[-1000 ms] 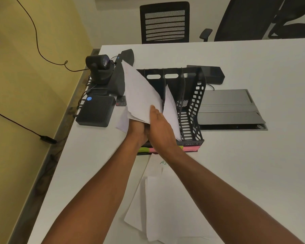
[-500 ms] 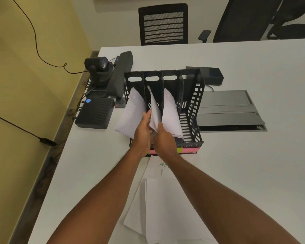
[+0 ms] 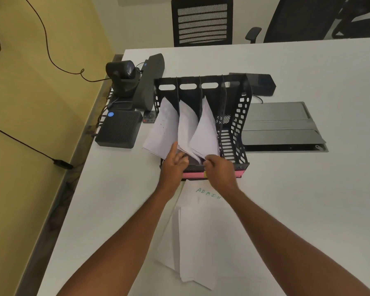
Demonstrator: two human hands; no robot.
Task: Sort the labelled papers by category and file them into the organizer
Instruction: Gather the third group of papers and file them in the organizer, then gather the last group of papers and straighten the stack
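White papers (image 3: 188,127) lean in three slots of the black organizer (image 3: 237,124); left hand (image 3: 173,165) touches one open-fingered, right hand (image 3: 219,169) pinches another's corner.

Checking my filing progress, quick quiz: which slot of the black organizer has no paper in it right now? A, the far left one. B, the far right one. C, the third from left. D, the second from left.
B: the organizer holds filed papers in its three left slots, while the far right slot shows only bare slats.
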